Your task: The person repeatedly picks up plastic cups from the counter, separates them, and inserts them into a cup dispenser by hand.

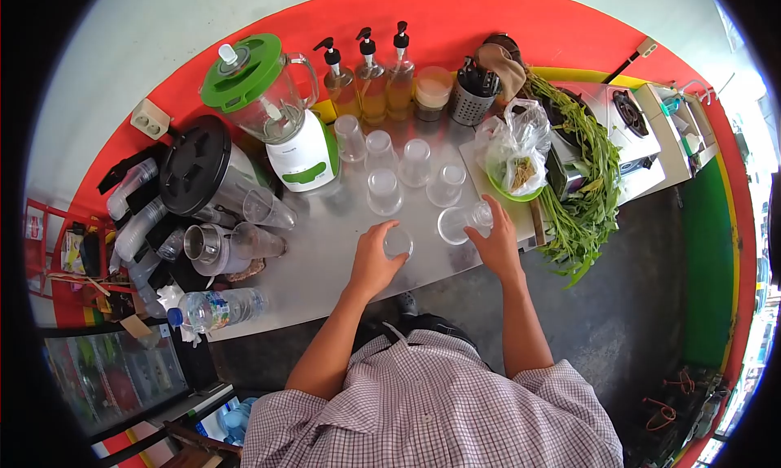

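My left hand (373, 261) curls around the side of a clear plastic cup (399, 242) near the front edge of the steel table. A second clear plastic cup (452, 225) lies tilted in my right hand (499, 245), its wide rim facing left and its base between thumb and fingers. Beyond my hands, several similar cups stand upside down in a loose cluster, the closest being a front cup (384, 192) and one cup to its right (446, 186).
A green-lidded blender (303, 152) and pump bottles (371, 82) line the back. Leafy greens (582, 200) hang over the right edge beside a plastic bag (521, 143). At left are a water bottle (220, 309), a steel shaker (207, 247) and stacked cups (138, 232).
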Available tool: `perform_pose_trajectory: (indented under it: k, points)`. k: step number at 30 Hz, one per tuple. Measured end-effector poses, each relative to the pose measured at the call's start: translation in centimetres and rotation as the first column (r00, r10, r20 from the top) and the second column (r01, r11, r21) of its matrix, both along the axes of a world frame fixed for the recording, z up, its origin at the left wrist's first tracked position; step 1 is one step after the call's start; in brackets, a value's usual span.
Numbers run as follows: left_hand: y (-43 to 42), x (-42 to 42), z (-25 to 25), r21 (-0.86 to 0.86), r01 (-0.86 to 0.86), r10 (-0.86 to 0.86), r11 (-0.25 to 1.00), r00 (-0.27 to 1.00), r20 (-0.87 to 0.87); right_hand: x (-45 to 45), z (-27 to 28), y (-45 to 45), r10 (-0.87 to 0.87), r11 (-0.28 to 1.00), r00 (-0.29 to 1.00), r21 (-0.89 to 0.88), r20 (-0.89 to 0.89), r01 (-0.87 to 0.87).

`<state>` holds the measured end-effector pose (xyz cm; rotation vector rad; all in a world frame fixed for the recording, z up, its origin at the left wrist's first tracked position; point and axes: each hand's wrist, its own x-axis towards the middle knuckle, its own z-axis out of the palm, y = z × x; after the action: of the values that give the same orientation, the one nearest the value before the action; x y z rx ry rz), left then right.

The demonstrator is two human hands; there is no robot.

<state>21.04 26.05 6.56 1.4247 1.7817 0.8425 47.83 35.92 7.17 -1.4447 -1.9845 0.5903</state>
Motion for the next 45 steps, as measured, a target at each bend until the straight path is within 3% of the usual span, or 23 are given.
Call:
perform_pose_trajectory:
  k: [1, 3, 6, 12, 16, 21, 25, 28, 30, 37, 45]
  points:
    - [-0.1, 0.0, 0.0, 0.002, -0.003, 0.003, 1.0, 1.0, -0.003, 0.0, 0.4, -0.2, 0.003, 1.0, 1.0, 0.002, -0.003, -0.003]
    - [-0.5, -0.1, 0.1, 0.012, -0.002, 0.002, 1.0, 1.0, -0.024, -0.1, 1.7, -0.5, -0.042, 0.971, 0.988, -0.238, -0.151, 0.005]
    - [-0.9, -0.4, -0.8, 0.051, 0.003, -0.003, 0.999, 1.0, -0.001, -1.1, 3.4, -1.1, -0.041, 0.936, 0.963, -0.347, -0.266, -0.056]
    - [-1.6, -0.8, -0.8, -0.015, -0.032, 0.034, 0.999, 0.995, 0.098, -3.2, 5.0, -1.8, 0.042, 0.917, 0.899, -0.341, -0.437, -0.208]
    - [-1.7, -1.1, -0.4, -0.052, -0.063, 0.071, 0.997, 0.983, 0.171, -4.5, 4.8, -2.0, 0.094, 0.925, 0.904, -0.3, -0.418, -0.234]
    - [-2.2, -1.4, -1.6, -0.033, -0.071, 0.077, 0.997, 0.965, 0.252, -6.3, 4.7, -2.7, 0.205, 0.936, 0.953, -0.24, -0.222, -0.257]
    - [-2.8, -1.7, -2.8, -0.038, -0.098, 0.105, 0.994, 0.962, 0.251, -7.0, 4.7, -2.7, 0.232, 0.921, 0.951, -0.268, -0.205, -0.283]
    - [-3.0, -1.8, -3.2, -0.018, -0.125, 0.124, 0.992, 0.937, 0.327, -7.3, 3.9, -2.4, 0.24, 0.929, 0.948, -0.235, -0.211, -0.287]
    - [-3.0, -1.9, -2.9, -0.094, -0.162, 0.187, 0.982, 0.879, 0.439, -7.3, 3.5, -2.1, 0.194, 0.918, 0.941, -0.287, -0.277, -0.274]
    - [-3.2, -2.1, -2.0, -0.166, -0.199, 0.253, 0.966, 0.859, 0.444, -8.2, 2.7, -2.0, 0.152, 0.908, 0.939, -0.331, -0.31, -0.256]
    - [-3.9, -2.5, -4.3, -0.129, -0.2, 0.236, 0.971, 0.878, 0.417, -9.6, 4.1, -4.5, 0.261, 0.937, 0.933, -0.168, -0.247, -0.307]
